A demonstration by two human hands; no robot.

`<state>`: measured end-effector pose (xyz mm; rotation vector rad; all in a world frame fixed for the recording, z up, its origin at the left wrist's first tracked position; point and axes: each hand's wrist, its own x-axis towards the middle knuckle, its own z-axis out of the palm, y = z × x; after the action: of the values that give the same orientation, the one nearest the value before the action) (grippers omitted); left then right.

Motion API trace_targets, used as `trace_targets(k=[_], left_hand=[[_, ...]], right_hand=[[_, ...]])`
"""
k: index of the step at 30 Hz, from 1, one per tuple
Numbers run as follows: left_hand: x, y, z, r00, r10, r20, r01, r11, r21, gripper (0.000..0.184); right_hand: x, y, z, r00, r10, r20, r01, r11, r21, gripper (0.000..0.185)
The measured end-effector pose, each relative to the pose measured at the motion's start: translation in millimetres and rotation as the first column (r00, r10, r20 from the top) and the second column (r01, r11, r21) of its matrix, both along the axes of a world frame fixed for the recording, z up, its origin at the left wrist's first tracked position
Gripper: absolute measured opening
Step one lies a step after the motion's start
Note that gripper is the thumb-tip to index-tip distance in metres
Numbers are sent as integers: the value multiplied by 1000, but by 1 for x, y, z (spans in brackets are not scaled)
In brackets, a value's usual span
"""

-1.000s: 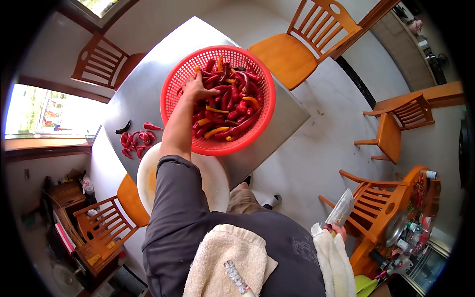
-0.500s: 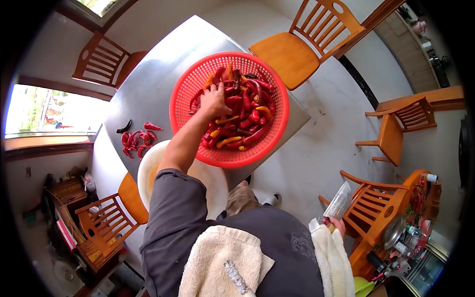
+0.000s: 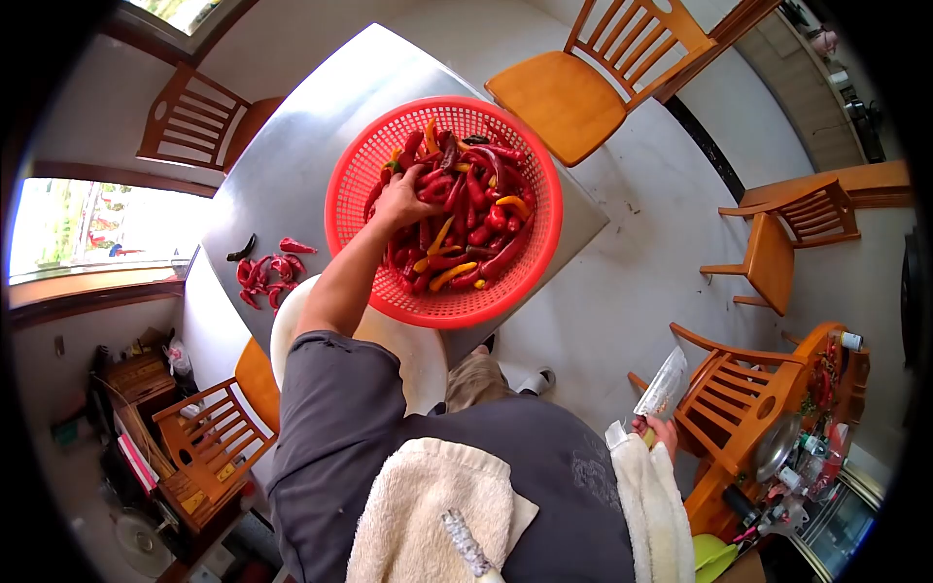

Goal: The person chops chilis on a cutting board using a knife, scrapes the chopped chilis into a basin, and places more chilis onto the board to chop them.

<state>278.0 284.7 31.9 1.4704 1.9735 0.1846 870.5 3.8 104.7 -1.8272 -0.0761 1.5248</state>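
Peppers [image 3: 505, 255] sit under the left hand [image 3: 397, 201], with a big table [image 3: 311, 126] below and a red basket [image 3: 547, 243] all around them. That hand is spread over them; I can't tell if it pinches one. The right hand [image 3: 665, 433], well apart, is curled around a knife [image 3: 666, 383].
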Motion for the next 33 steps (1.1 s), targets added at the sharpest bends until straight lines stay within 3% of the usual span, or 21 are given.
trace_targets(k=[1, 3, 4, 7, 10, 13, 17, 21, 24, 26, 30, 33], left_hand=[[1, 4, 0, 996, 77, 53, -76, 997, -27, 117], [33, -2, 13, 971, 85, -224, -115, 986, -125, 125], [44, -5, 25, 973, 71, -218, -116, 973, -199, 132], [57, -6, 21, 950, 140, -278, -208, 951, -231, 129], [56, -5, 25, 938, 156, -311, -216, 961, -170, 123], [37, 4, 20, 966, 130, -225, -183, 955, -233, 120], [25, -4, 21, 972, 78, -220, -110, 984, -139, 105], [9, 0, 33, 996, 72, -61, -76, 995, -70, 82], [-5, 5, 32, 966, 104, 237, -94, 994, -56, 71], [-20, 0, 27, 873, 123, 471, -115, 992, -47, 65], [-13, -28, 102, 783, 238, 574, -218, 970, -105, 60], [-24, -51, 112, 781, 138, 609, -246, 965, 96, 62]], right_hand=[[4, -1, -4, 1000, 0, -13, 0, 1000, -2, 23], [16, -7, -12, 1000, 3, -31, -3, 1000, -13, 23], [15, -7, -12, 999, -1, -32, 0, 1000, -12, 23], [7, -4, -11, 999, -9, -36, 9, 1000, -15, 22], [11, -7, -11, 999, 3, -37, -4, 1000, -13, 21], [13, -5, -13, 999, 39, -23, -39, 999, -11, 21], [18, -11, -21, 999, 31, -33, -32, 999, -18, 21], [20, -13, -18, 999, 34, -32, -35, 998, -44, 22], [22, -8, -19, 998, 54, 36, -51, 995, -88, 24], [24, -3, -17, 996, 90, 7, -89, 993, -75, 24], [30, 11, -27, 985, 163, -54, -166, 985, -51, 31], [31, 20, -32, 978, 205, -40, -206, 978, -38, 28]])
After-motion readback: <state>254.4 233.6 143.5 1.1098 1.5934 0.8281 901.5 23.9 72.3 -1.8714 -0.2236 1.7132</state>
